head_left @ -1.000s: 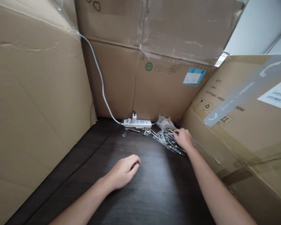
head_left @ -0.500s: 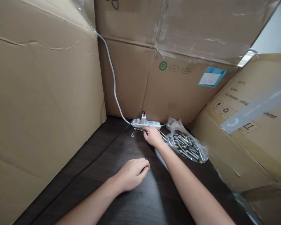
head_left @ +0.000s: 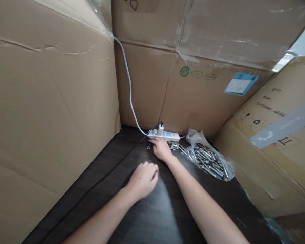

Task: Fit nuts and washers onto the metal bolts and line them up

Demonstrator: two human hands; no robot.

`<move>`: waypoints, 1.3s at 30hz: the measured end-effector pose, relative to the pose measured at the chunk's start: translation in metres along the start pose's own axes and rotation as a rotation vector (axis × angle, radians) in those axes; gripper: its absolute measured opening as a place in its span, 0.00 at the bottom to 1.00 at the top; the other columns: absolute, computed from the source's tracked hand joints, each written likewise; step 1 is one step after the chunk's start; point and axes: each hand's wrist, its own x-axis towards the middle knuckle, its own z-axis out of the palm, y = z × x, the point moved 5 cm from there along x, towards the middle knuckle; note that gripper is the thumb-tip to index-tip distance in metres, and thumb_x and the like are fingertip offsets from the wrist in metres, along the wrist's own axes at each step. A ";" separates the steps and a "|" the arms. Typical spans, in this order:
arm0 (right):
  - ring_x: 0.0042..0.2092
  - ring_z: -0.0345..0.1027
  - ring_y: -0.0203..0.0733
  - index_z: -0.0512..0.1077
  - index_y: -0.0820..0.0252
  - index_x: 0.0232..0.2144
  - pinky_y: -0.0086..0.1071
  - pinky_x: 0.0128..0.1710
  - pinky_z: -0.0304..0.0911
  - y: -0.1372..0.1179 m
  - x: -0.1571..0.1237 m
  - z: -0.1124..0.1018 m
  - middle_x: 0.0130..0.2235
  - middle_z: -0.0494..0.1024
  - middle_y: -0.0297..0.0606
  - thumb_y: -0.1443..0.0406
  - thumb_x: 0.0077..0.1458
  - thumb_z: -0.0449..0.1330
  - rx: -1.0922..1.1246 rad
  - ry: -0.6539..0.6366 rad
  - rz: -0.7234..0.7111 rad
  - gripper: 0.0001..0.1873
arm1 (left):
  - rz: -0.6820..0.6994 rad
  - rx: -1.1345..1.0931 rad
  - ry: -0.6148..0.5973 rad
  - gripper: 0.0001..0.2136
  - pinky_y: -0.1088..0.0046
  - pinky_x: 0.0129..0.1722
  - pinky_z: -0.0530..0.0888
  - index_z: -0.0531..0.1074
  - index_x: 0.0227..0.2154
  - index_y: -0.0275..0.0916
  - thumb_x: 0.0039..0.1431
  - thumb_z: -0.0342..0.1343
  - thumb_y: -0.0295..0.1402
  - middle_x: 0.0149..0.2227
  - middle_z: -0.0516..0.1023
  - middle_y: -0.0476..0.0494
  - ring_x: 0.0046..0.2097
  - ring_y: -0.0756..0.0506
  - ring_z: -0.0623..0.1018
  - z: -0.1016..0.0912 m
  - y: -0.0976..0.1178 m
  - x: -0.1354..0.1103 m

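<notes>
My right hand [head_left: 162, 149] reaches over the dark tabletop to the front of the white power strip [head_left: 170, 136]. Its fingers are stretched out and a little apart, touching down beside small metal washers [head_left: 148, 147]; nothing shows between them. More washers [head_left: 176, 146] and loose bolts lie just right of that hand. Closer to me, my left hand [head_left: 143, 180] hovers low or rests over the table with its fingers curled in; whatever they hold, if anything, is hidden. A clear plastic bag [head_left: 210, 159] full of metal bolts lies to the right.
Large cardboard boxes stand left [head_left: 53, 101], behind [head_left: 147, 84] and right [head_left: 254, 176] of the dark table [head_left: 112, 189]. A white cable [head_left: 130, 91] drops to the power strip. A black cable [head_left: 112, 172] runs from the white plug [head_left: 161, 129] toward the lower left.
My right hand has shifted left along the strip, uncovering washers and bolts on its right. My left hand has moved slightly left and up, still curled. The view has turned a little left.
</notes>
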 end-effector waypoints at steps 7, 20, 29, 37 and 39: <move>0.50 0.61 0.40 0.71 0.56 0.49 0.31 0.51 0.55 -0.017 -0.038 -0.006 0.51 0.71 0.36 0.75 0.53 0.49 0.102 -0.010 -0.130 0.24 | -0.225 0.130 0.196 0.07 0.66 0.43 0.64 0.66 0.37 0.40 0.57 0.46 0.26 0.40 0.69 0.43 0.43 0.43 0.68 -0.015 -0.054 0.008; 0.43 0.64 0.41 0.72 0.59 0.39 0.33 0.46 0.61 0.000 -0.121 -0.032 0.38 0.72 0.40 0.71 0.56 0.52 0.116 0.036 0.066 0.11 | -0.209 0.103 0.129 0.16 0.67 0.44 0.64 0.65 0.47 0.39 0.55 0.50 0.27 0.43 0.70 0.42 0.46 0.42 0.68 -0.004 -0.054 0.011; 0.42 0.63 0.42 0.69 0.57 0.39 0.36 0.43 0.61 0.007 -0.179 -0.062 0.38 0.71 0.39 0.72 0.57 0.50 0.241 0.120 0.116 0.11 | -0.066 0.113 0.056 0.13 0.65 0.44 0.64 0.66 0.47 0.43 0.59 0.46 0.30 0.44 0.70 0.43 0.45 0.43 0.69 0.004 -0.044 0.014; 0.42 0.62 0.42 0.68 0.58 0.37 0.36 0.43 0.61 -0.001 -0.177 -0.060 0.38 0.70 0.39 0.73 0.58 0.50 0.239 0.066 0.072 0.10 | 0.031 0.014 0.028 0.16 0.65 0.44 0.66 0.64 0.49 0.42 0.56 0.51 0.33 0.42 0.69 0.44 0.44 0.43 0.69 0.002 -0.029 0.009; 0.42 0.62 0.42 0.68 0.58 0.37 0.36 0.43 0.61 0.000 -0.177 -0.062 0.38 0.70 0.39 0.73 0.57 0.50 0.241 0.075 0.078 0.09 | -0.053 0.080 0.095 0.16 0.62 0.46 0.65 0.65 0.48 0.40 0.55 0.51 0.32 0.45 0.68 0.41 0.46 0.41 0.67 -0.003 -0.036 0.010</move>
